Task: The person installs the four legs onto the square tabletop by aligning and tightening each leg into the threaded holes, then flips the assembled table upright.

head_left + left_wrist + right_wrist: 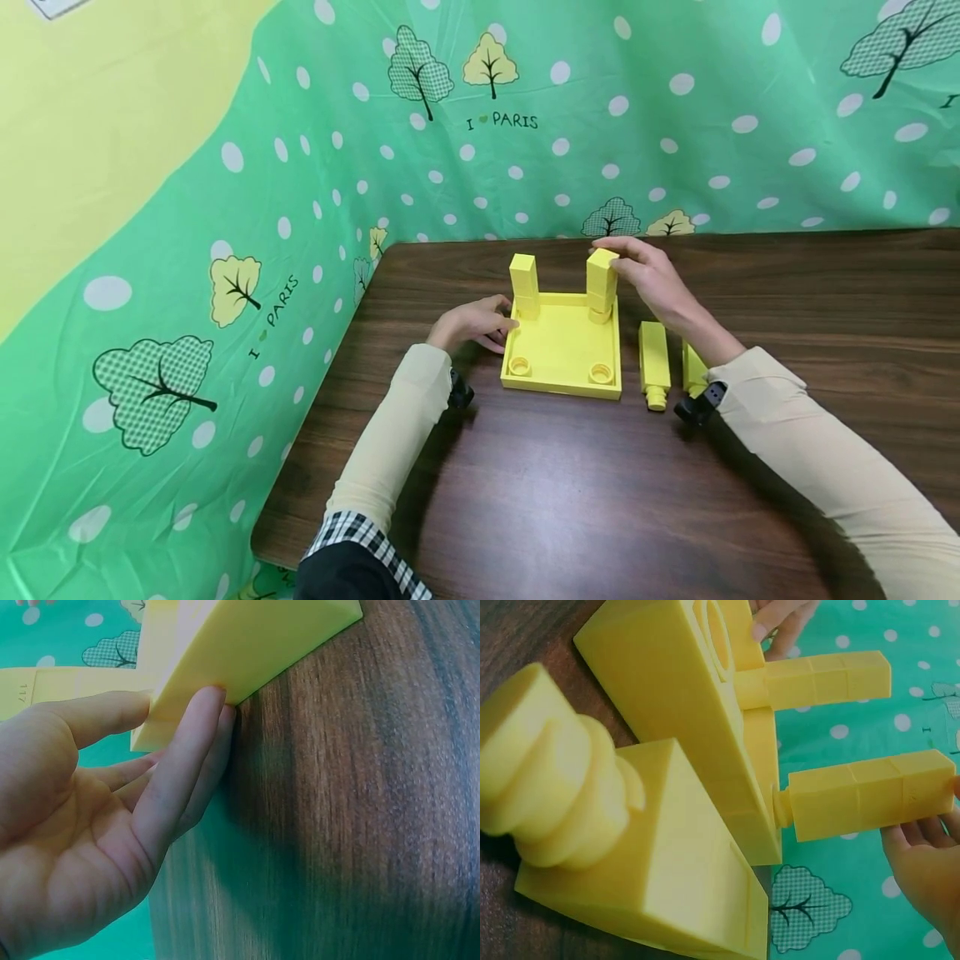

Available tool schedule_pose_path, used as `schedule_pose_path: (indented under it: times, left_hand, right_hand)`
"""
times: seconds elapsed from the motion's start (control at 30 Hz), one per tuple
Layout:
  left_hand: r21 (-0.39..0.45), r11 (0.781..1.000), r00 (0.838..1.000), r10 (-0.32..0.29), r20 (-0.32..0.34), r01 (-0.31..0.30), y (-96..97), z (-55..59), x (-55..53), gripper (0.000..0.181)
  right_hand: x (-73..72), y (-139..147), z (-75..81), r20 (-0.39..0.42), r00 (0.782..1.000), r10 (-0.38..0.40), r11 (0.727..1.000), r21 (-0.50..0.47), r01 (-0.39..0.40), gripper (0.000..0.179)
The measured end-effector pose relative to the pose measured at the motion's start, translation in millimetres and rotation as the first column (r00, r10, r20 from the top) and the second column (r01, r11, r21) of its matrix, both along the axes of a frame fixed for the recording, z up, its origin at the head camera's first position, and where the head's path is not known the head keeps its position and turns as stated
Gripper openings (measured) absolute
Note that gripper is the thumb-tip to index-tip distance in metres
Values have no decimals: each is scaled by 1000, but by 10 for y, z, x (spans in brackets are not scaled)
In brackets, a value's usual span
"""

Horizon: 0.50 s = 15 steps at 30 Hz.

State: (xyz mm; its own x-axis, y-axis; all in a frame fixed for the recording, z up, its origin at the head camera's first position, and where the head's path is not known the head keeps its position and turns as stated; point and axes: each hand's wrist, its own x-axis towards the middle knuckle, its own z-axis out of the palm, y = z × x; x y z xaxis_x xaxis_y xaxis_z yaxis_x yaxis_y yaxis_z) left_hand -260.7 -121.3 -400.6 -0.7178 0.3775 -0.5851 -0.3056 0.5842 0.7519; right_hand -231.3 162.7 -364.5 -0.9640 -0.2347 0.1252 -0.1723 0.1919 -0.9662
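Observation:
A square yellow tabletop panel with a raised rim lies on the table, its sockets facing up. My left hand grips its left edge, thumb at the rim and fingers along the outer side. At the far right corner, my right hand holds the upper end of an upright yellow leg. In the right wrist view, a narrow threaded neck shows between this leg and the panel. Another leg stands at the far left corner. Both near corners have bare round sockets.
Right of the panel lies a loose yellow leg, its threaded end toward me. A second loose leg is partly hidden by my right wrist. A green patterned cloth hangs behind and left of the dark wooden table.

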Motion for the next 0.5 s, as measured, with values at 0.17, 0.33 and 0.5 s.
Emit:
schedule_pose_path:
  times: [0.17, 0.33, 0.5]
  left_hand:
    - [0, 1000, 1000, 0, 3, 0, -4, 4, 0, 52]
    - [-2, 1000, 1000, 1, -2, -1, -2, 1, 4, 51]
    - [0, 1000, 1000, 4, -7, -4, -1, -2, 8, 51]
  right_hand:
    - [3, -10, -9, -15, 1000, -16, 1000, -6, 16, 37]
    - [10, -3, -33, -51, 997, -53, 997, -58, 50, 34]
    - [19, 2, -52, -82, 993, -87, 995, -63, 82, 32]
